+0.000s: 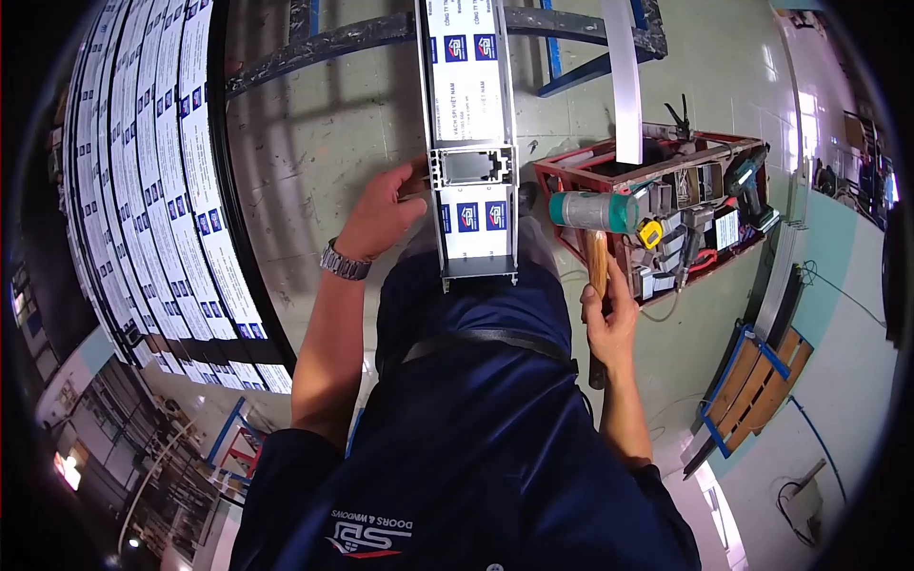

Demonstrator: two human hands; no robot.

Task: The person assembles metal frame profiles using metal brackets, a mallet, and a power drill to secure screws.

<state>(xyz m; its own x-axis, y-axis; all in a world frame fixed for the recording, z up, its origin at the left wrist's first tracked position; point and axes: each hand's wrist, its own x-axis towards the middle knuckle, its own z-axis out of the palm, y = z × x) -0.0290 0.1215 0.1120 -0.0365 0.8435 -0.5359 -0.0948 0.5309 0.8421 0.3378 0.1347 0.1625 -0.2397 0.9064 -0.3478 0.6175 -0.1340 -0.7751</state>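
Okay, profile (pixel 466 105) lies across trestle (pixel 581 26), end at waist (pixel 476 314); likely stiff, film slick, so take side walls; right hand (pixel 617 319) grips mallet (pixel 581 210); left hand (pixel 379 214) half-curled at profile edge, hold unclear.

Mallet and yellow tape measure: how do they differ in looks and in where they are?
The mallet has a green head with a pale middle band and a wooden handle; the tape measure is a compact yellow and black case. The mallet is held in the right grip, while the tape measure sits among other tools at the red crate.
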